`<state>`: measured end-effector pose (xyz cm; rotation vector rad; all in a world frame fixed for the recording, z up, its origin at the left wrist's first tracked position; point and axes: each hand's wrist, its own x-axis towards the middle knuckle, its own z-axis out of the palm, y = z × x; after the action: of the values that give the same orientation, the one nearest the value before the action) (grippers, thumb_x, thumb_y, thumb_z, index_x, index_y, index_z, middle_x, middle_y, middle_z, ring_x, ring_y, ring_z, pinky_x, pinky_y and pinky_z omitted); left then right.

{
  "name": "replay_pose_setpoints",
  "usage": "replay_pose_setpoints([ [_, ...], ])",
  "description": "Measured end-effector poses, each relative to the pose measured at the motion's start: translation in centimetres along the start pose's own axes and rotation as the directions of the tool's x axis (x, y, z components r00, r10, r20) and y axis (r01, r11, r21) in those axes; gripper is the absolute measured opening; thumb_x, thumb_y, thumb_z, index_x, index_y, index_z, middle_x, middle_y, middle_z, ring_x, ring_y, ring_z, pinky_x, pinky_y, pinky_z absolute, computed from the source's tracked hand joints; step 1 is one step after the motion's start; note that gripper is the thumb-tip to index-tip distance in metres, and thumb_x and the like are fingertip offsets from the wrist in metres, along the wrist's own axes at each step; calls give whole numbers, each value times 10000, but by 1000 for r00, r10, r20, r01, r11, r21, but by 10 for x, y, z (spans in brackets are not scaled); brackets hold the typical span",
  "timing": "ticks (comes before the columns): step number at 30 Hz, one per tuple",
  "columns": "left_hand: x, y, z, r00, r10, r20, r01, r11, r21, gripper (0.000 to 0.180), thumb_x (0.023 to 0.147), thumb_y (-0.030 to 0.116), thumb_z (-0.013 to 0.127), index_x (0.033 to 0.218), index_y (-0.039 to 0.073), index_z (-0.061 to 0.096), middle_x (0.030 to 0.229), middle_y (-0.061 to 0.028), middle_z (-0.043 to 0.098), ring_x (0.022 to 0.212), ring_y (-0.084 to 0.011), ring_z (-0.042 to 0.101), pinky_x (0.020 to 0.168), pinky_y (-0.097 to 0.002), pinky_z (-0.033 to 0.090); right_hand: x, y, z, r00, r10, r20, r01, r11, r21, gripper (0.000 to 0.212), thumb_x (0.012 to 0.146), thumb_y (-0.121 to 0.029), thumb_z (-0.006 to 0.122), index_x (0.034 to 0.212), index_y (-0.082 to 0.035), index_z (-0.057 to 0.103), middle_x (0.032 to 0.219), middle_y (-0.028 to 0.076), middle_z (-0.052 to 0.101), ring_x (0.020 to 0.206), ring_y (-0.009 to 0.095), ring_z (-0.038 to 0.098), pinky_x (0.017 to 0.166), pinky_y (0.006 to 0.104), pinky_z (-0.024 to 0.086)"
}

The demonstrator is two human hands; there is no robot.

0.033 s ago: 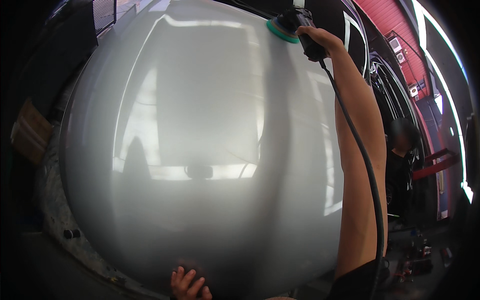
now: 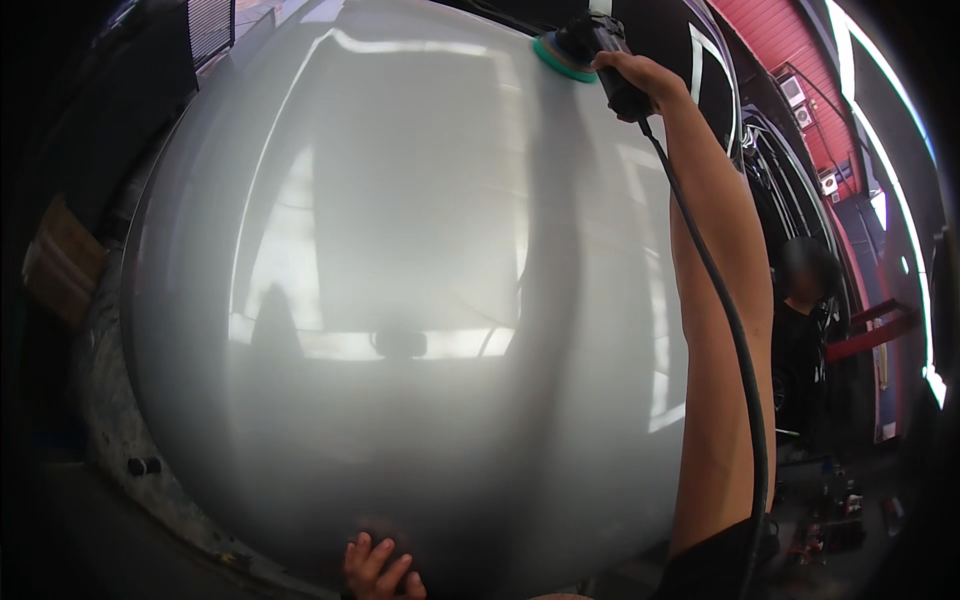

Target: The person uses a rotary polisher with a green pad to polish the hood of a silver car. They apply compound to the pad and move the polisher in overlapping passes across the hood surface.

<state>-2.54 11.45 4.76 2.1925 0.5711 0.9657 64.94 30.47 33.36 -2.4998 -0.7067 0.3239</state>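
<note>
A broad, glossy silver car panel point(image 2: 420, 230) fills the middle of the head view. At its far right edge, my right hand point(image 2: 645, 80) is wrapped round the body of a black polisher point(image 2: 612, 62), the arm stretched far forward. The polisher's green foam pad point(image 2: 562, 62) rests against the silver surface, slightly tilted. A black power cord point(image 2: 715, 270) hangs from the tool's rear and runs back along my right forearm. My left hand point(image 2: 382, 568) lies on the panel's near edge, fingers spread and holding nothing.
Dark glass or bodywork borders the panel's far right. Beyond my right arm are another dark car point(image 2: 775, 165) and a person point(image 2: 803, 290) in dark clothing. A cardboard box point(image 2: 65, 260) and a small black cylinder point(image 2: 144, 466) sit on the left. Several small items lie at lower right.
</note>
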Motion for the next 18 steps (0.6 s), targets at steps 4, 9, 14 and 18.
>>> replay_pose_setpoints([
  [4,-33,38,7,1000,0,19,-1,1000,27,331,945,167,703,1250,43,675,1424,-201,617,1405,-446,519,1182,-638,350,-35,2,-9,999,-35,28,35,999,-15,596,834,-464,766,1170,-5,587,891,129,631,669,235,700,572,392,620],
  [9,-50,71,13,994,-90,63,92,996,-18,318,966,180,696,1252,42,672,1430,-195,613,1428,-437,497,1206,-644,310,-43,13,-16,999,-32,31,32,999,-15,612,832,-459,762,1199,-7,574,888,134,629,675,235,705,562,394,629],
  [14,-68,74,21,996,-12,90,16,999,-46,315,978,192,688,1245,25,680,1456,-189,598,1463,-430,458,1213,-662,287,-52,16,-18,998,-38,47,39,999,-31,618,833,-463,760,1211,-14,567,892,144,638,680,241,709,568,393,632],
  [18,-81,81,18,986,-19,163,23,999,-23,343,957,229,715,1227,17,702,1460,-183,598,1456,-437,463,1215,-664,281,-56,14,-21,998,-34,51,36,998,-52,619,835,-472,761,1195,-8,567,886,153,652,682,243,709,586,396,637],
])
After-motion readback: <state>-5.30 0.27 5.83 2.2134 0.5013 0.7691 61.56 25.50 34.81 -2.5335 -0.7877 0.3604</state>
